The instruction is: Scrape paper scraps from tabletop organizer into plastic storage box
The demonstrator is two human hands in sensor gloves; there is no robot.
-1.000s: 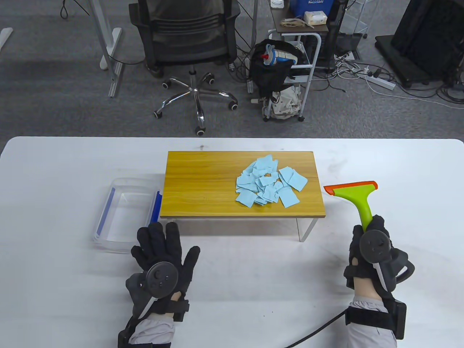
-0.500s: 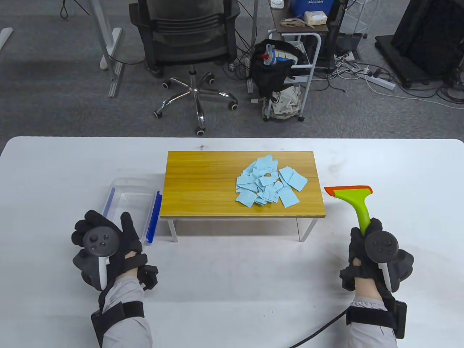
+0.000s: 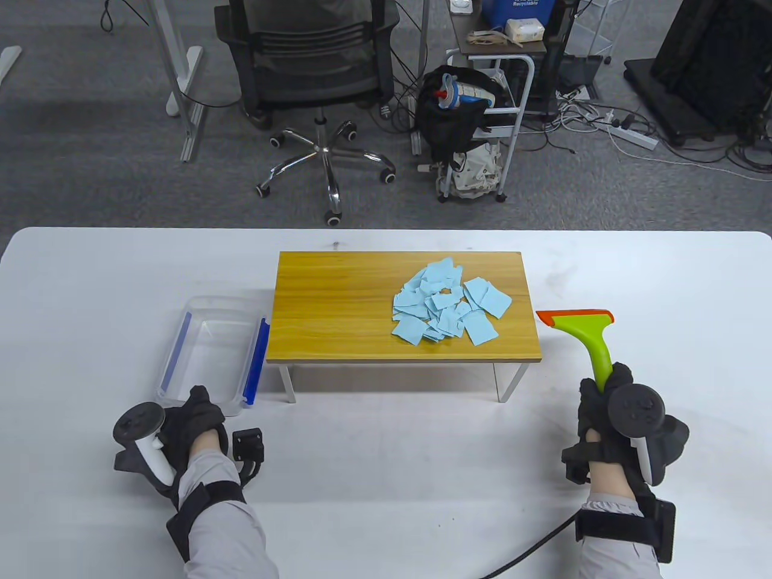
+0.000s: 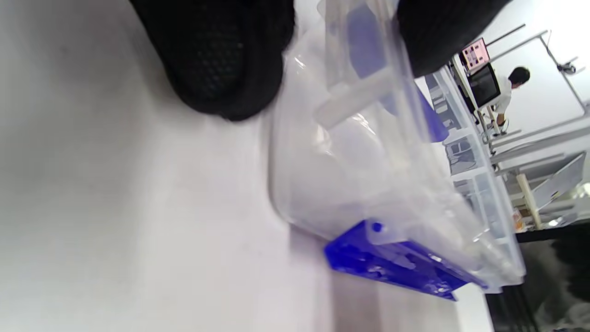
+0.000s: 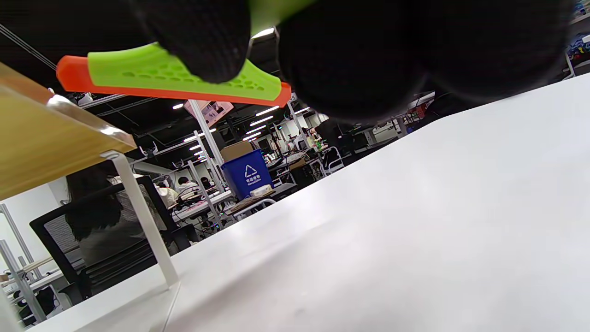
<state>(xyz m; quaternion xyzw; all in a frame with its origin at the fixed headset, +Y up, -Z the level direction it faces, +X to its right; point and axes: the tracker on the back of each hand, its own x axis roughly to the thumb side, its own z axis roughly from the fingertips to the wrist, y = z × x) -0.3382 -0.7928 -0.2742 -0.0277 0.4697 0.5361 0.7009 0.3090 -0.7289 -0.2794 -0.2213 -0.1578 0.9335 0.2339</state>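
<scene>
The blue paper scraps lie in a pile on the wooden organizer. The clear plastic box sits on the white table just left of it. The left hand grips the near edge of the box. The right hand is closed around the green scraper, held up beside the organizer.

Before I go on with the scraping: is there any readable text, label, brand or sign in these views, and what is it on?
"Recyclable", partly cut off by the frame edge: on the blue bin behind the table.
Recycling-arrows sign with a line of small characters beneath, too small to read: on that bin's front in the right wrist view.
Poster on a post: too blurred to read.
Scraper, plastic storage box, organizer: no visible text.
</scene>
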